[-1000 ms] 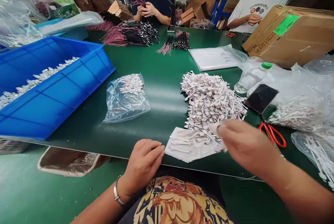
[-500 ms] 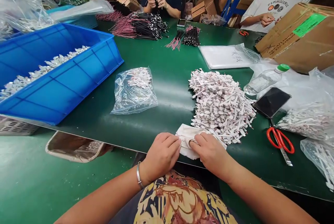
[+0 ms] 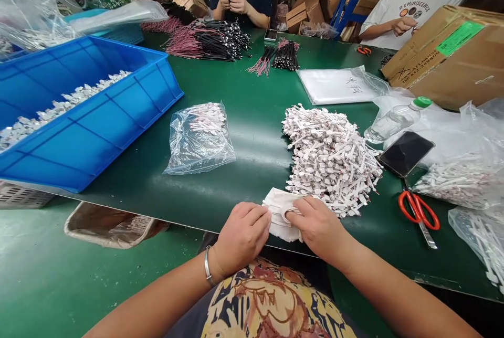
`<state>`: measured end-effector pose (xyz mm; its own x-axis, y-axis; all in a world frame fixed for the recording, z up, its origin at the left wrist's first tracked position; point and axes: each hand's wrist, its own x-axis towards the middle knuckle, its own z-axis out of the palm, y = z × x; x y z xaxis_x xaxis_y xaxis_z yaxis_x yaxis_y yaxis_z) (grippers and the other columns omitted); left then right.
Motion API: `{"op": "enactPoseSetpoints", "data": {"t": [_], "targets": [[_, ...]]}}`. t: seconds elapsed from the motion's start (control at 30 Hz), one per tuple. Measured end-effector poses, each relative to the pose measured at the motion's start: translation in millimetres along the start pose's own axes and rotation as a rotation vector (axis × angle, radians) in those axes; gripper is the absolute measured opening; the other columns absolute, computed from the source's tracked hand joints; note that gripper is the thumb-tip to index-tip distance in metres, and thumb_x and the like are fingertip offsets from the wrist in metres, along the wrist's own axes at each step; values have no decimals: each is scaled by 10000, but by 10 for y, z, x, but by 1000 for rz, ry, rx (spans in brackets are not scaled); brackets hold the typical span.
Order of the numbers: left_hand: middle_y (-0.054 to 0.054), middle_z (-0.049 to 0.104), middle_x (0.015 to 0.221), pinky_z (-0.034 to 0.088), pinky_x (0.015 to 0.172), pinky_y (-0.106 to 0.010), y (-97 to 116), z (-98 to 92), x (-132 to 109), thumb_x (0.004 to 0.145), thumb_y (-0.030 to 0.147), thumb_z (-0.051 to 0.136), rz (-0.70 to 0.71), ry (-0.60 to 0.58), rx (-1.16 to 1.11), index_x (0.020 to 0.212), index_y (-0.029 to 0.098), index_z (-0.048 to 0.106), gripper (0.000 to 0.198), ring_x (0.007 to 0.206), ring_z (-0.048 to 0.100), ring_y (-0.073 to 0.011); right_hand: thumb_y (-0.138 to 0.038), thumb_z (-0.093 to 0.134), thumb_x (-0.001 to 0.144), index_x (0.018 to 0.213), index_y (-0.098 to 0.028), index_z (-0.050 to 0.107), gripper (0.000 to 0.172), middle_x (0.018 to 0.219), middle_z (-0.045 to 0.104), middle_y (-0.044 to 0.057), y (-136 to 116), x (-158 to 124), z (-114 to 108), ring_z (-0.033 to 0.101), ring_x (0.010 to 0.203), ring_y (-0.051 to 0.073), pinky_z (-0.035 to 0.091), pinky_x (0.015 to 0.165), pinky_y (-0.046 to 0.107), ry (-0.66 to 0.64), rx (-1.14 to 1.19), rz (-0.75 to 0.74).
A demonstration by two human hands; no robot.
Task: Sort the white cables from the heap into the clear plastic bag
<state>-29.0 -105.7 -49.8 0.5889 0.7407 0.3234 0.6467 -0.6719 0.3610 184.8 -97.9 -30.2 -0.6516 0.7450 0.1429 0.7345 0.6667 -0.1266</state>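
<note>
A white cloth (image 3: 280, 217) lies bunched at the front edge of the green table, between my two hands. My left hand (image 3: 247, 226), with a bracelet on the wrist, is curled closed at the cloth's left edge. From the other side, my right hand (image 3: 318, 229) pinches a fold of it with thumb and fingers. Anything inside the folds is hidden. Just beyond the cloth rises a large heap of small white strips (image 3: 331, 159), some with reddish ends. Further left lies a clear plastic bag (image 3: 200, 144) partly filled with similar strips.
A blue bin (image 3: 129, 102) of white pieces stands at left. Red-handled scissors (image 3: 418, 212), a phone (image 3: 406, 153), a bottle (image 3: 394, 122) and filled plastic bags (image 3: 460, 183) lie at right. A carton (image 3: 441, 60) stands behind. Two people work across the table beside black-and-pink wire bundles (image 3: 212, 40).
My view has shifted slightly, so the table's things sit a little further left. My hands stay on the cloth almost unmoved. The hands of the person in dark clothing have come closer together.
</note>
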Motion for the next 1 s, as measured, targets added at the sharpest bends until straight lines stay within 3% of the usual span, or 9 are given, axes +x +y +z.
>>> {"op": "enactPoseSetpoints", "data": {"t": [0.23, 0.5, 1.0], "targets": [[-99, 587, 1203, 356, 973, -418, 8, 33, -4, 857, 232, 493, -62, 45, 53, 1184, 125, 542, 347, 1098, 489, -240, -130, 463, 860, 890, -196, 600, 155, 775, 512, 50, -21, 129, 113, 381, 730, 192, 275, 670, 313, -3, 10, 30], [-38, 622, 1181, 323, 992, -441, 16, 31, 12, 856, 227, 490, -75, 24, 71, 1125, 183, 600, 293, 1071, 516, -227, -133, 467, 852, 796, -182, 583, 137, 776, 509, 52, 20, 107, 63, 375, 718, 189, 258, 646, 319, -40, -70, -91], [-25, 628, 1179, 308, 992, -451, 23, 26, 3, 862, 225, 489, -73, 39, 86, 1121, 196, 608, 286, 1061, 517, -231, -159, 455, 877, 809, -186, 602, 164, 790, 521, 59, 53, 105, 89, 383, 731, 184, 285, 673, 310, 0, -19, -54]]}}
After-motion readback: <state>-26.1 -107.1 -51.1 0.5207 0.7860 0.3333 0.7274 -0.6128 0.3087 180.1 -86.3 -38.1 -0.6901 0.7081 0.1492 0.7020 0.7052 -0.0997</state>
